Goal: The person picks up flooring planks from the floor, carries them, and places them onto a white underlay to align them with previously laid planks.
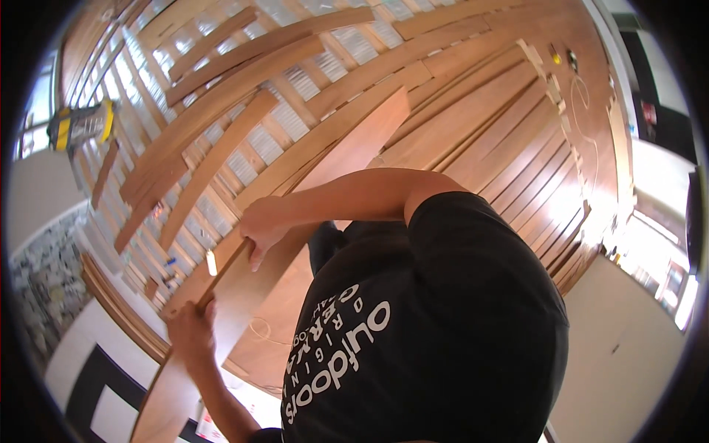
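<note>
Wooden plank (247, 289) runs lower-left to upper-right | your left hand (193, 334) lower, right hand (264, 224) higher | both grasp its edge

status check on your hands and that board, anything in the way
Left hand, right hand: both gripping one edge of long wooden floorboard. Floorboard slants across the view. Loose planks beyond; nothing visibly blocking the hands.

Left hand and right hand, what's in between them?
A bare stretch of the long wooden board, with its narrow edge showing, lies between the left hand and the right hand, seen in the head view.
</note>
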The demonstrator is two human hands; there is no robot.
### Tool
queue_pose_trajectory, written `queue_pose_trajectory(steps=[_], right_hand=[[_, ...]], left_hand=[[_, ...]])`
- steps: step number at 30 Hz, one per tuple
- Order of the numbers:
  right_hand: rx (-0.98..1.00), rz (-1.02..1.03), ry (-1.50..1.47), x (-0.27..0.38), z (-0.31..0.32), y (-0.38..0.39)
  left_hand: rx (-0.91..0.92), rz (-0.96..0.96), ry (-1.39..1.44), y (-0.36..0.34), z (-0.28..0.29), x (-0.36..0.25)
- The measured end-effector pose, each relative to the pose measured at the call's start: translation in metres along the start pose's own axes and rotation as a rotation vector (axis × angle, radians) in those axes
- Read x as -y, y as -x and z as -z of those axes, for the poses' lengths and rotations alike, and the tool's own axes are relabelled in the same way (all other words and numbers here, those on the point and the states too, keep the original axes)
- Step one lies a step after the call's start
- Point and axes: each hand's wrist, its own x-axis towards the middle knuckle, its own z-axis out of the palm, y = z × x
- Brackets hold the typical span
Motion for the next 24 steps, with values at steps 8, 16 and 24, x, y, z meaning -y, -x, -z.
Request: queue_pose_trajectory(steps=[8, 16, 24], right_hand=[[-0.596, -0.249, 0.186, -0.137, -0.132, 0.038], [-0.190, -0.977, -0.315, -0.059, -0.337, 0.169], [-0.005, -1.353, -1.205, -0.048, -0.434, 0.203]], left_hand=[[0.219, -0.248, 0.434, -0.188, -0.243, -0.071], [0.266, -0.337, 0.518, -0.337, -0.347, -0.181], [0.236, -0.288, 0.442, -0.504, -0.496, -0.300]])
